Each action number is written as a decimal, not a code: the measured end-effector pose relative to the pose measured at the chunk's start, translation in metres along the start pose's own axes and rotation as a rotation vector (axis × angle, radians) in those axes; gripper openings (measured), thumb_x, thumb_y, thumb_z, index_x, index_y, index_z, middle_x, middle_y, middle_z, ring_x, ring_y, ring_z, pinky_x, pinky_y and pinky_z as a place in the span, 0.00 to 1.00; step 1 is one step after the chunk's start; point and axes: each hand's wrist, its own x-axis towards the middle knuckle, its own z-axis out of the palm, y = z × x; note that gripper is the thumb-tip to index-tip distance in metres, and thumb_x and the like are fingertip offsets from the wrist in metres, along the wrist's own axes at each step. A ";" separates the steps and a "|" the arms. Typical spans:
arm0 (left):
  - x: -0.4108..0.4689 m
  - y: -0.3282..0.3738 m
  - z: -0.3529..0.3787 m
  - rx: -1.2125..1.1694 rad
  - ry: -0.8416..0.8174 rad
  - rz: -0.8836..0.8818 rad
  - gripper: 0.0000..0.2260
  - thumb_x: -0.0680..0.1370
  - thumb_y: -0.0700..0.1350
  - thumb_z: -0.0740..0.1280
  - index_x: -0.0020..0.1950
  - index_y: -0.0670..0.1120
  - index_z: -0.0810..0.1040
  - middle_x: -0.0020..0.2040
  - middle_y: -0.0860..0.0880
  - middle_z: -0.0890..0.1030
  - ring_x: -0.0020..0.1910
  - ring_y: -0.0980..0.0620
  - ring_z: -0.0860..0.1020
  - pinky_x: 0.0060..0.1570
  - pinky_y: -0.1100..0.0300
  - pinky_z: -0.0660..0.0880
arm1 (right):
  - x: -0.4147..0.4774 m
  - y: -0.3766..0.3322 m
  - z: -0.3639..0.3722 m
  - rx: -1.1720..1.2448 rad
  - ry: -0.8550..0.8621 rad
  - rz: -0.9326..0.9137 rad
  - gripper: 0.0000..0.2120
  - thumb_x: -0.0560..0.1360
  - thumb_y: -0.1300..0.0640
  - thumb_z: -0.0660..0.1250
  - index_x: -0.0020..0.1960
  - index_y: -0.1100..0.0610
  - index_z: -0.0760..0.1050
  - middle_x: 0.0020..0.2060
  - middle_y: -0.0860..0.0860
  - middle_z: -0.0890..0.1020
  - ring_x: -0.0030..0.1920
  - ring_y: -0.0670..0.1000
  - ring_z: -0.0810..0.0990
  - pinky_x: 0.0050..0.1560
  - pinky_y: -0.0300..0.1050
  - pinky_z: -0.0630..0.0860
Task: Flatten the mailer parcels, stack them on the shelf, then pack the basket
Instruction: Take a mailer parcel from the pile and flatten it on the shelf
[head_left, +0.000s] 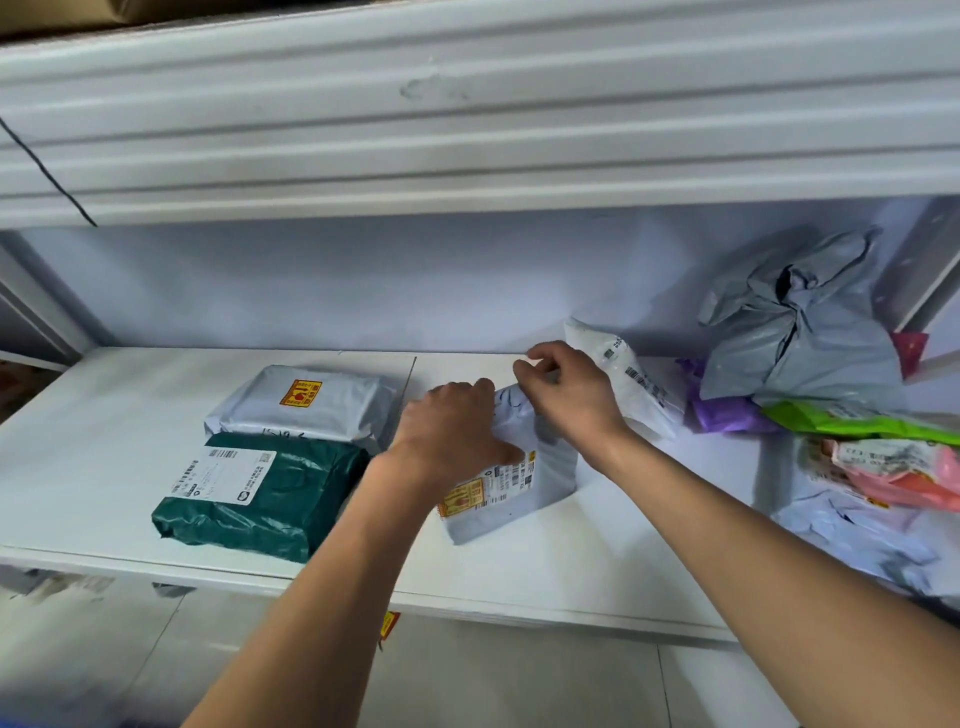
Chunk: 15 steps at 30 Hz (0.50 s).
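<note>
A grey mailer parcel (519, 493) with a white and yellow label lies in the middle of the white shelf (104, 415). My left hand (452, 431) presses down on its upper left part, fingers curled over the plastic. At the parcel's far edge, my right hand (563, 395) pinches the flap. To the left, a dark green mailer (291, 499) with a white label lies flat in front of a grey mailer (337, 400) bearing a yellow and red sticker.
At the right lies a loose heap: a white mailer (631, 376), a crumpled grey bag (795, 332), a purple bag (722, 413), a green one (852, 421), a pink one (893, 473), and a pale blue one (852, 535). An upper shelf (467, 130) overhangs closely.
</note>
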 end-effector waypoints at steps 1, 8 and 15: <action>0.001 0.002 0.004 -0.009 0.039 -0.002 0.20 0.72 0.60 0.70 0.53 0.48 0.70 0.53 0.48 0.78 0.54 0.44 0.77 0.45 0.56 0.69 | -0.001 -0.001 -0.001 0.038 -0.003 0.022 0.15 0.76 0.45 0.65 0.59 0.51 0.76 0.50 0.48 0.80 0.52 0.48 0.78 0.58 0.43 0.72; 0.005 -0.029 0.009 -0.463 0.207 -0.020 0.14 0.72 0.52 0.73 0.45 0.46 0.72 0.36 0.53 0.74 0.37 0.51 0.73 0.33 0.60 0.66 | 0.001 0.001 -0.017 0.312 -0.015 0.189 0.27 0.80 0.35 0.50 0.64 0.52 0.75 0.64 0.51 0.78 0.65 0.53 0.74 0.66 0.48 0.67; -0.024 -0.053 0.051 -1.284 0.026 -0.039 0.15 0.74 0.46 0.74 0.55 0.43 0.75 0.50 0.37 0.80 0.45 0.47 0.80 0.51 0.43 0.77 | -0.009 0.002 -0.003 -0.478 0.050 -0.253 0.32 0.80 0.43 0.39 0.50 0.60 0.77 0.41 0.62 0.82 0.42 0.64 0.81 0.47 0.57 0.77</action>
